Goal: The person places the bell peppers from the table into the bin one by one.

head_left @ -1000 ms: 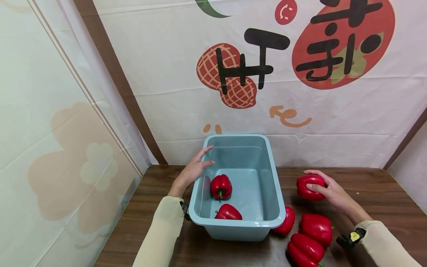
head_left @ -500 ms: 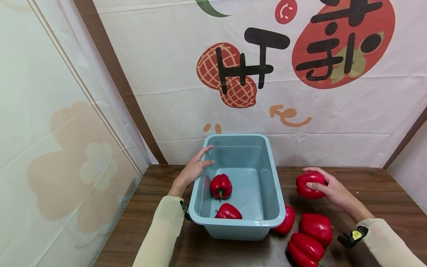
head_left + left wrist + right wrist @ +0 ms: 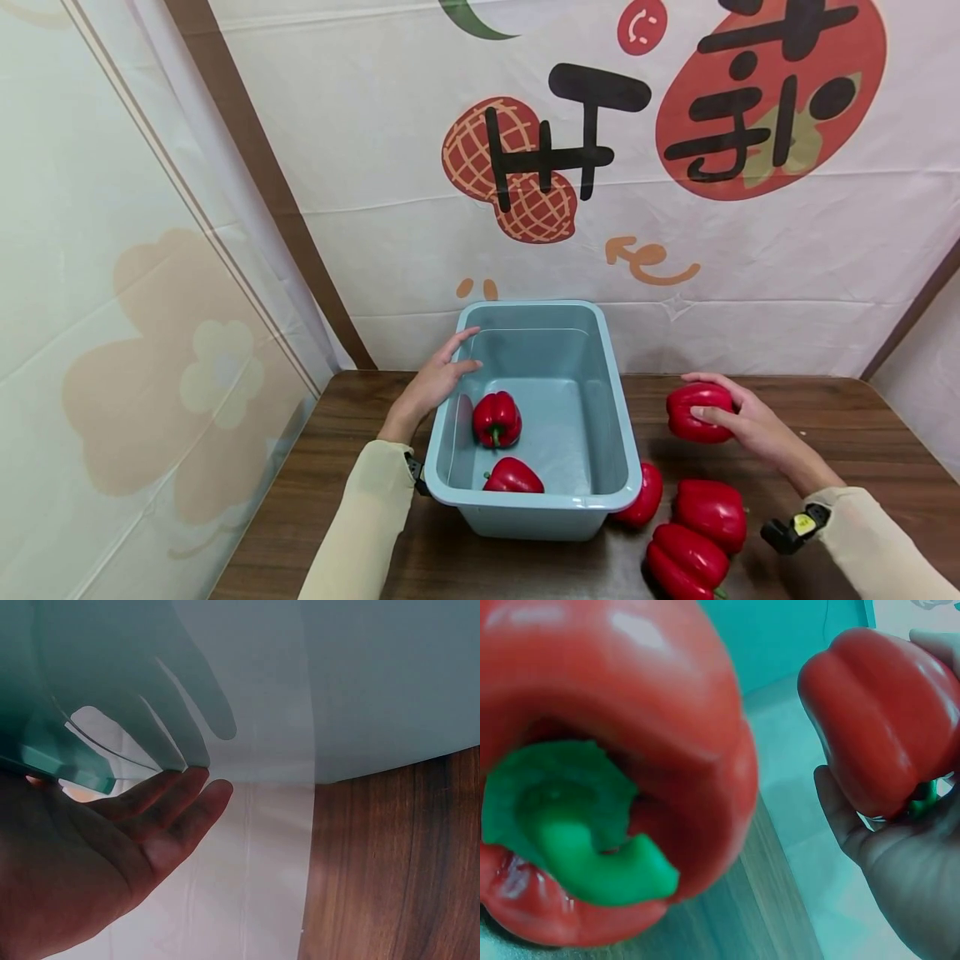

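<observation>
On the right, my right hand (image 3: 753,427) grips a red bell pepper (image 3: 690,413), thumb on the near side and fingers over the far side. The right wrist view shows this bell pepper (image 3: 881,712) with its green stem towards the palm. My left hand (image 3: 431,385) holds the left rim of a light blue plastic tub (image 3: 525,502). Its thumb reaches inside, while other fingers (image 3: 161,799) lie against the outer wall in the left wrist view. Inside the tub lie two red bell peppers, one at the left (image 3: 497,419) and one nearer the front (image 3: 514,476).
Right of the tub, one bell pepper (image 3: 643,498) lies partly behind its corner. Two more, a rear one (image 3: 711,515) and a front one (image 3: 686,562), lie together on the wooden table (image 3: 795,392). A printed cloth (image 3: 375,208) hangs behind the table.
My right hand has risen very slightly in the head view with the bell pepper in its grip. The left hand and the tub stay where they were.
</observation>
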`<action>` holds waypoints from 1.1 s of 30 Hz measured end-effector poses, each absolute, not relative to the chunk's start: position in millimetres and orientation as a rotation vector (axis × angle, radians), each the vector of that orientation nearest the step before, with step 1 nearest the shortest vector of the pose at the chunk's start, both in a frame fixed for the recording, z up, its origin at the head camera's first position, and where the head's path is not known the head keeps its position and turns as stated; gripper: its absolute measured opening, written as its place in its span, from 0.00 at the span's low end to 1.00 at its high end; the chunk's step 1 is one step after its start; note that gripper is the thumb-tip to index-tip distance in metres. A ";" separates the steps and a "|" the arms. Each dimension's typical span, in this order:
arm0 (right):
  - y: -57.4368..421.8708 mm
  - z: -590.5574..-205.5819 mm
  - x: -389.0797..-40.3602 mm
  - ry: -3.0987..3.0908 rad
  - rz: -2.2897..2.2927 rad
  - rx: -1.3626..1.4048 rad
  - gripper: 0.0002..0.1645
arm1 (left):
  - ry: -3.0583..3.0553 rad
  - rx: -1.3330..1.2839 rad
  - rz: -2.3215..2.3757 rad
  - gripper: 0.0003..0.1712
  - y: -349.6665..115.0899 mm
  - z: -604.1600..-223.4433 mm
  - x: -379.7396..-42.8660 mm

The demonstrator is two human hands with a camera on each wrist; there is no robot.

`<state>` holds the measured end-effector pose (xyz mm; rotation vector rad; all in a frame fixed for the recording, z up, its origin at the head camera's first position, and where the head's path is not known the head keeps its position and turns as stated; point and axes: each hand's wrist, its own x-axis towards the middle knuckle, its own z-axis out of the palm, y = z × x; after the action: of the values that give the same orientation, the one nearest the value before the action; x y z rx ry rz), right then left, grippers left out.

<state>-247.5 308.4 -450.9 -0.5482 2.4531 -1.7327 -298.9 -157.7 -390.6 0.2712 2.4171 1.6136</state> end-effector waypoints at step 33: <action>297.4 -418.7 -248.3 2.411 -1.756 -0.595 0.29 | 2.437 0.277 1.620 0.32 -158.2 -394.2 -300.4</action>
<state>-248.3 297.4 -418.7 -0.5952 2.4113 -1.7561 -300.4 -158.2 -394.2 0.2773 2.4365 1.6203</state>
